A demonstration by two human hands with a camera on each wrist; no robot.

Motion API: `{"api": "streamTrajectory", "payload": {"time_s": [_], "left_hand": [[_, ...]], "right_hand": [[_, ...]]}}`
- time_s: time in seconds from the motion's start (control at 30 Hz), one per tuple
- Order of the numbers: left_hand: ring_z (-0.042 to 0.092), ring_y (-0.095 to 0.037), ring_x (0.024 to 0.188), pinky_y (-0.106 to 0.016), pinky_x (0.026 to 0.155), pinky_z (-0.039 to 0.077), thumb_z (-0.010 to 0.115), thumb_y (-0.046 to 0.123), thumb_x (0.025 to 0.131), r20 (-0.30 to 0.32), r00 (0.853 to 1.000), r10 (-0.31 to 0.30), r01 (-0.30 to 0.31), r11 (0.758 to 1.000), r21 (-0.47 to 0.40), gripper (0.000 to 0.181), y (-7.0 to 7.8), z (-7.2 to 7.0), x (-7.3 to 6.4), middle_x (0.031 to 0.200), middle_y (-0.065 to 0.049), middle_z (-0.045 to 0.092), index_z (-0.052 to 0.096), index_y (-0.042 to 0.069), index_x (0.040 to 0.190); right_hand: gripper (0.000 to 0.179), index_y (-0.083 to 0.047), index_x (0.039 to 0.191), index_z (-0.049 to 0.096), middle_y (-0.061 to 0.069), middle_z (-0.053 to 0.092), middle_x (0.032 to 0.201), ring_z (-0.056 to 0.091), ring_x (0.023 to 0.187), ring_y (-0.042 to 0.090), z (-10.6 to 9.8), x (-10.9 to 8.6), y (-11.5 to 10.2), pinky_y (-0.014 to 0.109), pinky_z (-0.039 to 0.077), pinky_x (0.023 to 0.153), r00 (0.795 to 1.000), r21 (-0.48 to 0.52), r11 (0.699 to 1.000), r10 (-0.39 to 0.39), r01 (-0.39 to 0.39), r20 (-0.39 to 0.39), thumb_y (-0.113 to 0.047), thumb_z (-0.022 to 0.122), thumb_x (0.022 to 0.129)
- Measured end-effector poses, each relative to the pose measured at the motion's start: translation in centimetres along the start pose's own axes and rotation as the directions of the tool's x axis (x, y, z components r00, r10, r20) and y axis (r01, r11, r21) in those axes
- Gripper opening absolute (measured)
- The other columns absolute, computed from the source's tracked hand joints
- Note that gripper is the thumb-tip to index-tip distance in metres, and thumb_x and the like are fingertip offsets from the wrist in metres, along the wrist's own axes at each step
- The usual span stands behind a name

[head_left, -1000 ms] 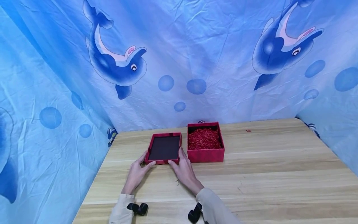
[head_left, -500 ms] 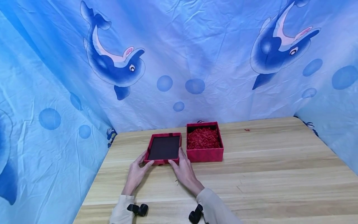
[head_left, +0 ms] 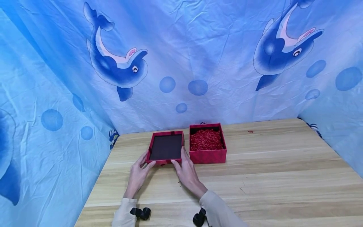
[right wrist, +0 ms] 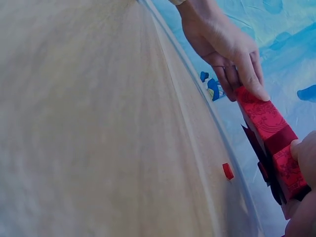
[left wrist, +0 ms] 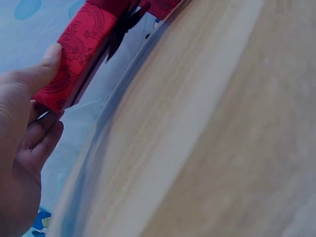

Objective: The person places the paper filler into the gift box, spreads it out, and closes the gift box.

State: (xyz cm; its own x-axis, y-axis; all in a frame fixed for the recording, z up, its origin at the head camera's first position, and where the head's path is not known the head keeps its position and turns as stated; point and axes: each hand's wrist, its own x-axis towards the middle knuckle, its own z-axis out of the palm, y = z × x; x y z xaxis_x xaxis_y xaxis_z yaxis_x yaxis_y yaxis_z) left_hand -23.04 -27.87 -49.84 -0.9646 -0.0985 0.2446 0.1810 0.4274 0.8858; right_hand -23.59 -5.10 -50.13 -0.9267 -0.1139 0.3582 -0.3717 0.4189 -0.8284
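Observation:
A shallow red box lid (head_left: 165, 147), dark inside, lies with its hollow side up between my two hands in the head view. My left hand (head_left: 137, 176) grips its near left corner, thumb on the front wall. On the near right corner, my right hand (head_left: 188, 176) holds it the same way. Both wrist views show the lid's patterned red wall, with a dark ribbon bow (left wrist: 120, 33) on its underside and the lid raised off the table. Just right of it stands an open red box (head_left: 208, 156) filled with red shredded paper (head_left: 206, 140).
The wooden table (head_left: 272, 179) meets a blue dolphin-print cloth (head_left: 227, 78) at the back and left. A small red scrap (head_left: 250, 131) lies at the back right, and thin dark bits (head_left: 242, 190) lie nearer the front.
Both hands have raised the lid a little, and it has shifted slightly away from me. The red box has stayed in place.

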Motion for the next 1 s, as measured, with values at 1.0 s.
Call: {"api": "streamTrajectory", "payload": {"time_s": [1.0], "left_hand": [[0.056, -0.036, 0.132, -0.052, 0.107, 0.046, 0.080, 0.025, 0.093, -0.056, 0.995, 0.085, -0.077, 0.988, 0.131, 0.068, 2.3, -0.7, 0.6, 0.140, -0.017, 0.060, 0.052, 0.005, 0.152]], "right_hand": [[0.076, 0.006, 0.161, 0.022, 0.025, 0.025, 0.166, 0.025, 0.152, 0.031, -1.1, 0.1, -1.8, 0.046, 0.029, 0.120, 1.000, 0.025, 0.999, -0.020, 0.020, -0.017, -0.030, 0.062, 0.106]]}}
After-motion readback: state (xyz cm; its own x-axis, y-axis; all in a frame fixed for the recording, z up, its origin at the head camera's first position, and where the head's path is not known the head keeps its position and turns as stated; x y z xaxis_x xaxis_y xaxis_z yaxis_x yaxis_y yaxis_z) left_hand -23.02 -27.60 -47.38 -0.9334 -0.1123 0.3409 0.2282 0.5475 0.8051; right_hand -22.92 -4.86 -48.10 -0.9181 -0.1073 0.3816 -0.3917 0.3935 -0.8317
